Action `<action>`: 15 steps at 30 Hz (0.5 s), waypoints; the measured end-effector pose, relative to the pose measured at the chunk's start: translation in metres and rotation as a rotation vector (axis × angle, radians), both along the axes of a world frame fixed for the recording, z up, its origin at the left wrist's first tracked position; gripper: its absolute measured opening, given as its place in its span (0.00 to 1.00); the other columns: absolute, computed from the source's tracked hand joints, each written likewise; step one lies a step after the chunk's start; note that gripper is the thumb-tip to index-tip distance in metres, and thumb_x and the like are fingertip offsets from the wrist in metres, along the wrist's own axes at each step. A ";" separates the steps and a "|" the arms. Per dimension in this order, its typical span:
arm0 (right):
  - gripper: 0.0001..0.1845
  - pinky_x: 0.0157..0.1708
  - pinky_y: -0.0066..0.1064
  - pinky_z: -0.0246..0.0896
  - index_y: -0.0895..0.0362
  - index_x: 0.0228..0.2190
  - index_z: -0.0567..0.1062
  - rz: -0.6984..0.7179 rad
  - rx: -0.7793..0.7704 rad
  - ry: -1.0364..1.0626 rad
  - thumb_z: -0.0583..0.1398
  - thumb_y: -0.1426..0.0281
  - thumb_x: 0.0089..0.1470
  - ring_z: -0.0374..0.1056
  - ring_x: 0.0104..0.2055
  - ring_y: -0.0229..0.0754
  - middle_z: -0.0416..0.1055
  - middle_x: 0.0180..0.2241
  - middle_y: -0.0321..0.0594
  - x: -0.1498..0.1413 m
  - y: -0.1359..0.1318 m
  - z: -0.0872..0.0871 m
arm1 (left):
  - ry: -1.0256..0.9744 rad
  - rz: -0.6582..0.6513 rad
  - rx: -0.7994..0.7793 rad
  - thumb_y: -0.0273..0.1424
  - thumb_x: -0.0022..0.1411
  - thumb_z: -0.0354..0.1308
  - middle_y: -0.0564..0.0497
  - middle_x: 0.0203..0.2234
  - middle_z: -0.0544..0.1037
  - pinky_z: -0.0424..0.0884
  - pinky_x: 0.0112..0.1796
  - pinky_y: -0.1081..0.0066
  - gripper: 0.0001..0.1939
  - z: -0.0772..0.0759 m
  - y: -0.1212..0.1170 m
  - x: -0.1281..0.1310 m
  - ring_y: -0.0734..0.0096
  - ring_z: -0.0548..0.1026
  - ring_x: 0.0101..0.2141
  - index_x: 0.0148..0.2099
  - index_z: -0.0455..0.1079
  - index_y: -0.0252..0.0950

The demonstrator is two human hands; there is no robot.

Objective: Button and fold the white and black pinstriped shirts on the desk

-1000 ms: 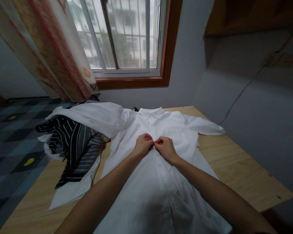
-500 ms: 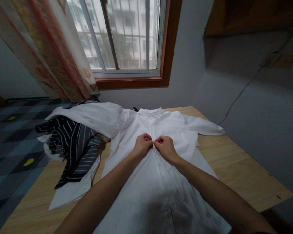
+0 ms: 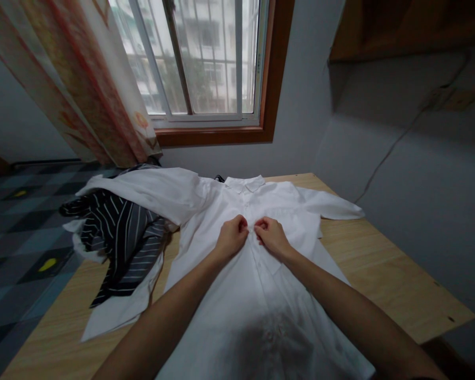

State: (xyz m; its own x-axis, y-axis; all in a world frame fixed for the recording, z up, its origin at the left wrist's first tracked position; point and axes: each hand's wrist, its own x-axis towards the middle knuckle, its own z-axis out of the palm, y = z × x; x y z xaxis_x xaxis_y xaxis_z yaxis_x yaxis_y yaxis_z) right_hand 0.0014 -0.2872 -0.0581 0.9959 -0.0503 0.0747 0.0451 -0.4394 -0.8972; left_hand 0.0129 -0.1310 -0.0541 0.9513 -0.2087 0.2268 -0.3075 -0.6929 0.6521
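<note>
A white button-up shirt (image 3: 214, 295) lies spread front side up, its collar (image 3: 245, 184) at the far end and its sleeves out to both sides. My left hand (image 3: 233, 235) is at the front placket, fingers curled and pinched on the shirt's edge. Just to its right, my right hand (image 3: 271, 235) has thumb and forefinger pinched together at the placket too. A small gap separates the two hands. The fingertips cover whatever bit of cloth or button lies between them.
The shirt rests on a wooden table (image 3: 396, 279). Black-and-white striped clothing (image 3: 122, 243) is heaped at the left, partly under the left-hand sleeve. Behind are a window (image 3: 206, 63) and a curtain (image 3: 87, 79). A checked cloth surface (image 3: 16, 232) lies at far left.
My hands have drawn slightly apart at the placket; the right one has shifted a little to the right. The shirt lies nearly the same.
</note>
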 end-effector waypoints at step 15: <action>0.33 0.63 0.55 0.34 0.54 0.65 0.55 0.175 -0.898 -0.109 0.48 0.53 0.64 0.41 0.68 0.54 0.47 0.67 0.47 0.028 -0.041 -0.023 | -0.021 -0.153 0.611 0.36 0.69 0.40 0.46 0.67 0.52 0.45 0.61 0.42 0.27 -0.012 0.010 0.027 0.48 0.47 0.66 0.68 0.54 0.39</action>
State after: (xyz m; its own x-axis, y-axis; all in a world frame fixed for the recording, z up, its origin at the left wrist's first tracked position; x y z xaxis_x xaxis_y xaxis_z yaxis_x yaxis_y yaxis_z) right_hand 0.0294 -0.3282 -0.0813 0.9690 0.2228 0.1068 0.2410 -0.9476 -0.2098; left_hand 0.0397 -0.1208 -0.0656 0.8971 -0.4398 0.0420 -0.4410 -0.8857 0.1452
